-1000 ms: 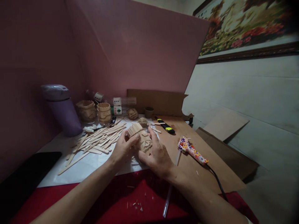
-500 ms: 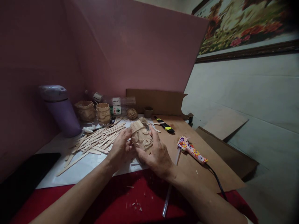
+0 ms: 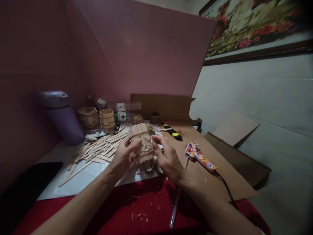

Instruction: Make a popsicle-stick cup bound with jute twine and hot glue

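Observation:
A small wooden craft-stick cup (image 3: 143,143) with scalloped edges and raised decoration is held up in front of me, tilted slightly. My left hand (image 3: 126,155) grips its left side, thumb across the front and fingers partly hidden behind. At the right side, the thumb and forefinger of my right hand (image 3: 167,158) are bent against the cup's edge. Below the cup a rounded, loop-shaped object (image 3: 149,169) shows in part; its kind is unclear. Loose craft sticks (image 3: 102,147) lie in a pile to the left of my hands.
Two decorated cups (image 3: 107,120), a purple bottle (image 3: 63,120), plastic bottles (image 3: 121,107), twine (image 3: 137,118) and a small pot (image 3: 154,117) stand behind. On the right lie a utility knife (image 3: 172,131), a flowered glue gun (image 3: 200,156) with a cord, and a glue stick (image 3: 174,209).
The cup has been turned more upright, its decorated side now facing me. My left thumb has moved onto its front, and my right hand has shifted back to its right edge.

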Demonstrator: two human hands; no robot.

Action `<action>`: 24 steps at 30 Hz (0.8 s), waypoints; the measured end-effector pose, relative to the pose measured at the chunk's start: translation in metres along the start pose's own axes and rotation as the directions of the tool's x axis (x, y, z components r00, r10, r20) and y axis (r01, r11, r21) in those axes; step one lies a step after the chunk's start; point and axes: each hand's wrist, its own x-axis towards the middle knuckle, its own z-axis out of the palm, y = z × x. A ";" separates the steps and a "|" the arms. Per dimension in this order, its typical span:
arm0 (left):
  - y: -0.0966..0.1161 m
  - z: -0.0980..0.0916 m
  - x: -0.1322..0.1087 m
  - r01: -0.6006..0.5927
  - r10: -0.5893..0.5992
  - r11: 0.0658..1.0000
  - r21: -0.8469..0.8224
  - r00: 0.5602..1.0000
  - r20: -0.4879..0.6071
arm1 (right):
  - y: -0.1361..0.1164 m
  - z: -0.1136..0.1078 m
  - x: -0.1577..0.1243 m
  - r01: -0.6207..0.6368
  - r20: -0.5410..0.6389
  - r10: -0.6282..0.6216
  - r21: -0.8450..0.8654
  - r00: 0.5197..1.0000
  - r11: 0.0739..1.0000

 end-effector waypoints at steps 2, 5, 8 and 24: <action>-0.002 -0.001 0.001 0.002 -0.002 1.000 0.012 1.000 0.004 | -0.001 -0.002 0.002 0.014 -0.029 -0.015 -0.036 0.999 0.999; -0.004 -0.002 0.001 0.011 -0.011 1.000 0.016 1.000 0.021 | -0.001 -0.004 0.003 0.050 -0.042 -0.054 -0.085 0.998 0.995; -0.002 -0.002 0.000 0.017 -0.018 1.000 0.005 0.999 0.049 | -0.002 -0.004 0.003 0.089 -0.036 -0.092 -0.079 0.995 0.993; 0.004 -0.001 -0.006 0.154 -0.151 0.988 -0.013 0.979 0.135 | -0.002 -0.002 0.001 0.105 -0.085 -0.117 -0.140 0.989 0.985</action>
